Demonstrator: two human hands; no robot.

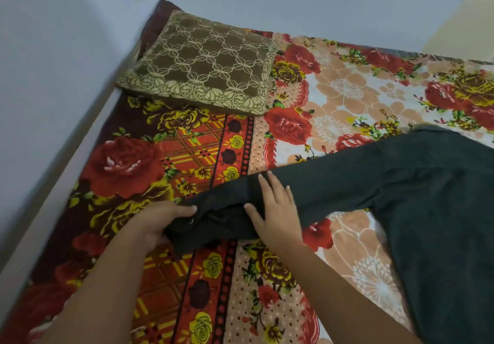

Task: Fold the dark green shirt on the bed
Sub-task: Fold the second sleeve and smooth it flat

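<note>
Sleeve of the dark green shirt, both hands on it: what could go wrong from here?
1. The cuff end looks bunched under the left hand; folding now may trap wrinkles.
2. The right hand only presses flat on the sleeve, so the fabric could slide.
3. The shirt body runs out of frame, so its lie can't be checked.

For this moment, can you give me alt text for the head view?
Two bare hands work on one sleeve of a dark green shirt spread on a floral bedsheet: the left hand grips the cuff end, the right hand presses flat on the sleeve. A brown patterned pillow lies beyond.
</note>
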